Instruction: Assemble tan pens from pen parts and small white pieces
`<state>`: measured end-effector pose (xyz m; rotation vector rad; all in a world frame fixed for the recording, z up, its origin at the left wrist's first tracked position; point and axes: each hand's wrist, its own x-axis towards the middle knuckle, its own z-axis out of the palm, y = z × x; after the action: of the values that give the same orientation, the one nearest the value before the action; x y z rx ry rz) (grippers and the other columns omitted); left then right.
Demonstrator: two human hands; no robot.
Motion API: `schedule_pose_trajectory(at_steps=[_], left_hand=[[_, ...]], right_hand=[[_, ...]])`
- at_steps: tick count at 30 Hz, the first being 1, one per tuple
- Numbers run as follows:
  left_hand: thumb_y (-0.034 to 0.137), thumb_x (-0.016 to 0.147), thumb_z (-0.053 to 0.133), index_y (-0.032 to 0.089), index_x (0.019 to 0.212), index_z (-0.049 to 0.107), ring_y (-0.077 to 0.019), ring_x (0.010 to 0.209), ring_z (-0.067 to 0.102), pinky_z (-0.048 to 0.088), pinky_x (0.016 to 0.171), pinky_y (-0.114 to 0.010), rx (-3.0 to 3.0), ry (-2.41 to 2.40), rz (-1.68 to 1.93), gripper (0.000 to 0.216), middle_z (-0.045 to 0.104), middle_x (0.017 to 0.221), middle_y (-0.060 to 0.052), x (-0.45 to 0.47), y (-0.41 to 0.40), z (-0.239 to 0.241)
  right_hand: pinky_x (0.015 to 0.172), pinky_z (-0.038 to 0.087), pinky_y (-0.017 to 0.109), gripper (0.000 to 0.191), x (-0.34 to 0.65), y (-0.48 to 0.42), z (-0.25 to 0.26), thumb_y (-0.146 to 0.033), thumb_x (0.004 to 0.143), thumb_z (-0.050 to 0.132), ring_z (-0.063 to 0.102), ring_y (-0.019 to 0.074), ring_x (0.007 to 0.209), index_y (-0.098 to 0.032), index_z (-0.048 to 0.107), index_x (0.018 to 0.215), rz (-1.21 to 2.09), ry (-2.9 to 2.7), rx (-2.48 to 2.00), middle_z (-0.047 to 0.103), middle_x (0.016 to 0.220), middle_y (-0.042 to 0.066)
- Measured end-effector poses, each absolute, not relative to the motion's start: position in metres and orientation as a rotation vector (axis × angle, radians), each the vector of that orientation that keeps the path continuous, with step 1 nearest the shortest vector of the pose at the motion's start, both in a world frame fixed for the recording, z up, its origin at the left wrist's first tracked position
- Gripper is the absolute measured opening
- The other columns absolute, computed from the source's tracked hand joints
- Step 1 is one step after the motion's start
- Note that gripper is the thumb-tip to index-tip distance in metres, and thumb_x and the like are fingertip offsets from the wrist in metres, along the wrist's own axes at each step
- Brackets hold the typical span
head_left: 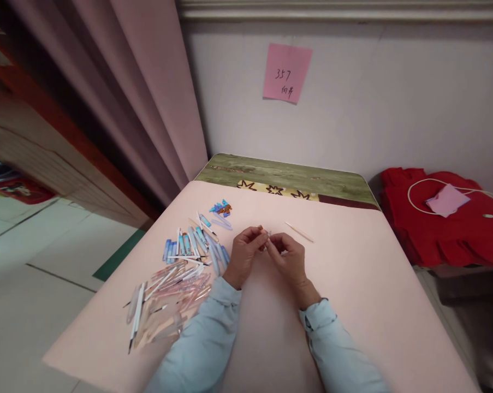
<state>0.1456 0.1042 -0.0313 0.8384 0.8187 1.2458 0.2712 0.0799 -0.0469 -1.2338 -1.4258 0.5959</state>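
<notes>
Pinches a small orange-brown piece [261, 228] at the centre of the frame, between thumb and fingers of the left hand [243, 252]; looks smooth, too small to make out fully. Curls the right hand [289, 256] just beside it, fingertips drawn close together near a tiny pale bit [269, 233]; cannot tell whether gripping it. Shows creased light-blue sleeves [211, 322] below.

Left of centre, shows slim blue barrels [186, 244], some with printing too small to read, then straight white sticks [137, 311] with dark pointed tips and translucent pinkish tubes [195, 289], heaped crosswise. Just above, a little pile of blue and brown bits [220, 207]. Right of the hands, one thin pale stick [299, 232].

Lies all on a matte pale-pink tabletop [352, 273], edged at the back by green wood grain [287, 169] and a yellow band [254, 186] of dark starry shapes. At upper centre, reads "357" on a pink note [287, 73], over two loosely handwritten characters. At far right, frilled red cloth [430, 240] under a white cable [414, 189].
</notes>
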Motion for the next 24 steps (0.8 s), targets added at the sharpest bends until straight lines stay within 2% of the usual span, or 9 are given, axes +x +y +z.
schedule_pose_trajectory(at_steps=[4, 10, 17, 22, 24], left_hand=[[0.032, 0.070, 0.081, 0.015, 0.071, 0.066, -0.0078, 0.060, 0.047, 0.039, 0.059, -0.022, 0.869, 0.849, 1.227, 0.022, 0.059, 0.071, 0.001, 0.1452, 0.1049, -0.0325], [0.033, 0.078, 0.075, 0.016, 0.070, 0.063, -0.0080, 0.060, 0.048, 0.040, 0.060, -0.022, 0.797, 0.836, 1.302, 0.023, 0.056, 0.066, 0.002, 0.1440, 0.1061, -0.0370], [0.034, 0.074, 0.078, 0.016, 0.068, 0.062, -0.0077, 0.058, 0.048, 0.040, 0.059, -0.021, 0.806, 0.867, 1.308, 0.026, 0.055, 0.063, 0.002, 0.1439, 0.1054, -0.0359], [0.047, 0.085, 0.066, 0.015, 0.087, 0.071, -0.0095, 0.061, 0.051, 0.043, 0.060, -0.024, 0.812, 0.804, 1.307, 0.032, 0.059, 0.069, -0.001, 0.1430, 0.1051, -0.0337], [0.044, 0.082, 0.070, 0.015, 0.093, 0.072, -0.0093, 0.061, 0.052, 0.043, 0.060, -0.023, 0.777, 0.794, 1.307, 0.031, 0.061, 0.073, -0.002, 0.1427, 0.1053, -0.0332]], right_hand=[[0.057, 0.050, 0.024, 0.018, 0.2709, 0.0799, -0.0458, -0.037, 0.088, 0.063, 0.061, 0.0125, 0.058, -0.019, 0.066, 0.085, 0.600, -1.422, -1.232, 0.070, 0.072, 0.002], [0.057, 0.050, 0.024, 0.021, 0.2712, 0.0798, -0.0483, -0.037, 0.085, 0.068, 0.061, 0.0125, 0.059, -0.018, 0.068, 0.093, 0.607, -1.419, -1.218, 0.071, 0.077, 0.003], [0.057, 0.049, 0.024, 0.020, 0.2699, 0.0802, -0.0494, -0.039, 0.087, 0.065, 0.060, 0.0120, 0.058, -0.019, 0.068, 0.086, 0.628, -1.436, -1.240, 0.070, 0.073, 0.002], [0.053, 0.046, 0.024, 0.020, 0.2700, 0.0806, -0.0446, -0.038, 0.088, 0.064, 0.058, 0.0118, 0.055, -0.019, 0.068, 0.083, 0.598, -1.420, -1.236, 0.068, 0.067, 0.001], [0.052, 0.046, 0.023, 0.020, 0.2697, 0.0799, -0.0434, -0.037, 0.088, 0.063, 0.058, 0.0118, 0.054, -0.019, 0.068, 0.083, 0.616, -1.426, -1.221, 0.068, 0.067, 0.001]])
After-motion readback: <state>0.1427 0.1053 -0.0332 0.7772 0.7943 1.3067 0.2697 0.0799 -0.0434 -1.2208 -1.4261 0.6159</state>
